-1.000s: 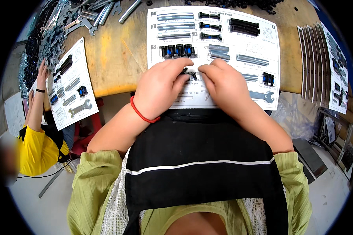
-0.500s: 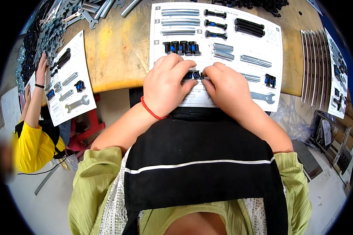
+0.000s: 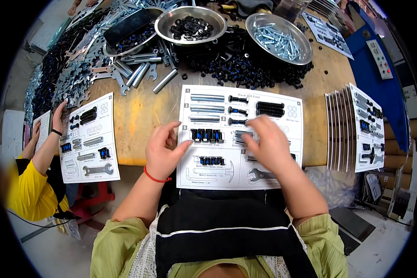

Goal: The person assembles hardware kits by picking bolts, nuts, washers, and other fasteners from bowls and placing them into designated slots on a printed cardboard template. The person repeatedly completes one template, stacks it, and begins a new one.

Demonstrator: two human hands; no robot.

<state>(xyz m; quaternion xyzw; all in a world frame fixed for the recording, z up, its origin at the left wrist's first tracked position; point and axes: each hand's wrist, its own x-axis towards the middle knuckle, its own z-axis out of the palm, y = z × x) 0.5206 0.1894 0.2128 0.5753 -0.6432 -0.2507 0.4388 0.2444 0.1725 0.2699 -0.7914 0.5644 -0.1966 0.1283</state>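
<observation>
In front of me lies a white printed card (image 3: 287,99) with metal parts sitting on it in marked sections. My left hand (image 3: 166,147) hovers by its left edge, thumb and fingers apart, holding nothing. Spread fingers of my right hand (image 3: 269,141) are over the card's right half, covering some short silver tubes (image 3: 242,135) and parts below. Between the hands are a row of black bolts with blue patches (image 3: 207,135) and, lower, a row of small black screws (image 3: 211,161). Long black bolts (image 3: 269,110) and silver tubes (image 3: 207,98) lie higher up; a wrench (image 3: 260,175) is at the bottom.
Beyond the card stand a bowl of black washers (image 3: 164,25) and a bowl of silver pins (image 3: 306,54). Black hardware (image 3: 245,69) and wrenches (image 3: 74,78) are heaped there. Upright loaded cards (image 3: 368,129) stand right. At left, a co-worker's arm (image 3: 45,147) reaches near another card (image 3: 97,175).
Both hands have lifted off the row of small screws and spread apart, left hand leftward, right hand over the right half. My view has tilted up, showing the bowls.
</observation>
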